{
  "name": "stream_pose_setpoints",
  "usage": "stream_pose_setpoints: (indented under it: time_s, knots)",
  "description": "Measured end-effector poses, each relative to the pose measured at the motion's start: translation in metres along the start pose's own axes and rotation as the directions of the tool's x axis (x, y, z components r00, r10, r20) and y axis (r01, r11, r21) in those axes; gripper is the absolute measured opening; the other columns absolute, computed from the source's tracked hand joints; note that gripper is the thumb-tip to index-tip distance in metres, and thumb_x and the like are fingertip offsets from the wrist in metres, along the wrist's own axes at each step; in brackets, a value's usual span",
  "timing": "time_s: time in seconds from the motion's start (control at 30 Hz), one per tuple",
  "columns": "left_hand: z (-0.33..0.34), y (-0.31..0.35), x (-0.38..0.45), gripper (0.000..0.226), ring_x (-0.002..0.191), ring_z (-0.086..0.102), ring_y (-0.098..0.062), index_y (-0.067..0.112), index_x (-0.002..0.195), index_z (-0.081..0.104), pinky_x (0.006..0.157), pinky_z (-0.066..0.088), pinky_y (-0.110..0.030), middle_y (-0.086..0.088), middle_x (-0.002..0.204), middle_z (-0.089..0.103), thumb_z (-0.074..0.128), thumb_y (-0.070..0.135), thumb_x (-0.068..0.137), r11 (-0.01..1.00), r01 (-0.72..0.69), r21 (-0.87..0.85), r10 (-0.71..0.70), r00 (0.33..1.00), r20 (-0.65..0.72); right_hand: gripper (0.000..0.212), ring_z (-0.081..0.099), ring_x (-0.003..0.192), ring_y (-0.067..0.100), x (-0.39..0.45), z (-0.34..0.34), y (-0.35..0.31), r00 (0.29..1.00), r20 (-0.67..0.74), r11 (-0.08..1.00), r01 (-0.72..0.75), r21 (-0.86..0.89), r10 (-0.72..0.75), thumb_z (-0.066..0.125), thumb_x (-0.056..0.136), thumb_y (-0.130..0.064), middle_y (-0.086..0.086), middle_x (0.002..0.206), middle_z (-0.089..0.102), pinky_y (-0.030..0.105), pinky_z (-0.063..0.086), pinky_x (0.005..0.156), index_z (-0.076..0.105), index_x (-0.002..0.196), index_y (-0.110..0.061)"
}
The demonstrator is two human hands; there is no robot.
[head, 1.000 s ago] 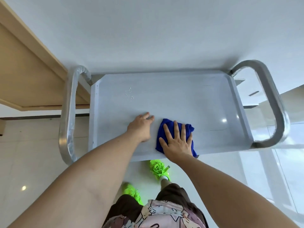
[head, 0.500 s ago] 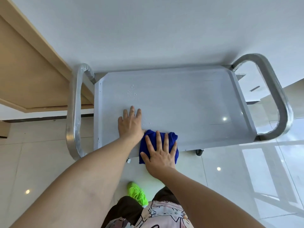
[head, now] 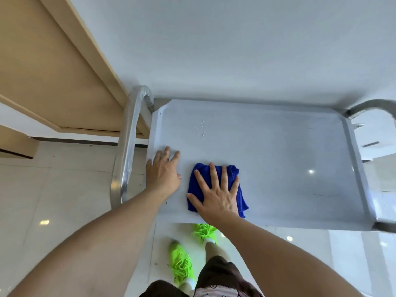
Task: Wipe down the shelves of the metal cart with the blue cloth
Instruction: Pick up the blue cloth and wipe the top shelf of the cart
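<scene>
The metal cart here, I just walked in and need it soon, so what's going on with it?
A person is wiping the top shelf of the metal cart with a blue cloth. The right hand presses flat on the cloth, fingers spread, near the shelf's front edge. The left hand rests flat on the shelf beside it, near the left end. A few water droplets sit farther back, not yet wiped.
</scene>
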State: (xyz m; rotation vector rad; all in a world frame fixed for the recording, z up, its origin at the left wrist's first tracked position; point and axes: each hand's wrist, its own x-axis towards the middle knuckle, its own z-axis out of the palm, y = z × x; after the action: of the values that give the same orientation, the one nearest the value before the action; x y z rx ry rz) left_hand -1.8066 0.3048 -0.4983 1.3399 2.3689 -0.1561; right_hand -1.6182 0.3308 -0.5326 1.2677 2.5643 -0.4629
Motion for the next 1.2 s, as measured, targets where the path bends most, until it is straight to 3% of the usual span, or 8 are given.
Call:
stream_pose_setpoints:
  time_s: [0.2, 0.63, 0.93, 1.0, 1.1, 1.2]
  knots:
    - [-0.008, 0.001, 0.005, 0.078, 0.138, 0.036, -0.026, 0.032, 0.146, 0.038, 0.098, 0.044, -0.045, -0.005, 0.157, 0.033, 0.075, 0.041, 0.078, 1.000, 0.030, -0.003, -0.030, 0.999, -0.044, 0.073, -0.016, 0.149, 0.036, 0.085, -0.022, -0.005, 0.998, -0.057, 1.000, 0.009, -0.015, -0.009, 0.005, 0.089, -0.080, 0.001, 0.168, -0.008, 0.067, -0.013, 0.112, -0.007, 0.153, -0.048]
    - [0.005, -0.009, -0.001, 0.074, 0.143, 0.031, -0.023, 0.032, 0.143, 0.045, 0.105, 0.035, -0.042, 0.004, 0.157, 0.033, 0.077, 0.033, 0.076, 0.984, 0.048, -0.173, -0.068, 0.991, -0.114, 0.075, -0.008, 0.150, 0.039, 0.210, -0.058, -0.040, 0.989, -0.137, 0.998, 0.050, -0.049, -0.056, 0.005, 0.090, -0.076, 0.005, 0.168, -0.003, 0.070, -0.010, 0.111, 0.001, 0.156, -0.041]
    - [0.007, -0.006, -0.006, 0.070, 0.143, 0.030, -0.024, 0.025, 0.141, 0.049, 0.111, 0.032, -0.043, -0.001, 0.156, 0.035, 0.077, 0.027, 0.077, 0.972, 0.052, -0.228, -0.089, 0.984, -0.155, 0.072, -0.005, 0.150, 0.041, 0.236, -0.059, -0.083, 0.961, -0.170, 0.973, 0.200, -0.113, -0.217, 0.005, 0.093, -0.071, 0.008, 0.167, 0.003, 0.071, -0.006, 0.112, 0.008, 0.156, -0.038]
    - [0.006, -0.004, -0.016, 0.063, 0.136, 0.040, -0.027, 0.020, 0.133, 0.057, 0.104, 0.037, -0.041, -0.006, 0.148, 0.045, 0.080, 0.031, 0.075, 0.971, 0.092, -0.223, -0.132, 0.976, -0.172, 0.073, -0.006, 0.150, 0.041, 0.233, -0.058, -0.085, 0.965, -0.154, 0.973, 0.195, -0.120, -0.213, 0.004, 0.093, -0.072, 0.009, 0.167, 0.000, 0.072, -0.005, 0.112, 0.005, 0.157, -0.037]
    - [0.012, 0.001, -0.043, 0.043, 0.106, 0.054, -0.024, 0.019, 0.105, 0.068, 0.082, 0.044, -0.036, -0.003, 0.117, 0.059, 0.085, 0.036, 0.068, 0.962, 0.146, -0.230, -0.203, 0.947, -0.248, 0.074, -0.009, 0.150, 0.041, 0.224, -0.057, -0.086, 0.969, -0.115, 0.971, 0.205, -0.126, -0.219, 0.003, 0.091, -0.073, 0.008, 0.167, -0.006, 0.072, -0.006, 0.112, 0.000, 0.157, -0.038]
    - [0.029, 0.000, -0.079, 0.035, 0.091, 0.054, -0.020, 0.022, 0.088, 0.066, 0.074, 0.047, -0.036, 0.004, 0.096, 0.057, 0.083, 0.042, 0.066, 0.972, 0.069, -0.226, -0.136, 0.946, -0.296, 0.075, -0.011, 0.150, 0.041, 0.206, -0.053, -0.091, 0.973, -0.070, 0.970, 0.212, -0.115, -0.221, 0.002, 0.091, -0.074, 0.007, 0.167, -0.009, 0.072, -0.007, 0.112, -0.005, 0.156, -0.038]
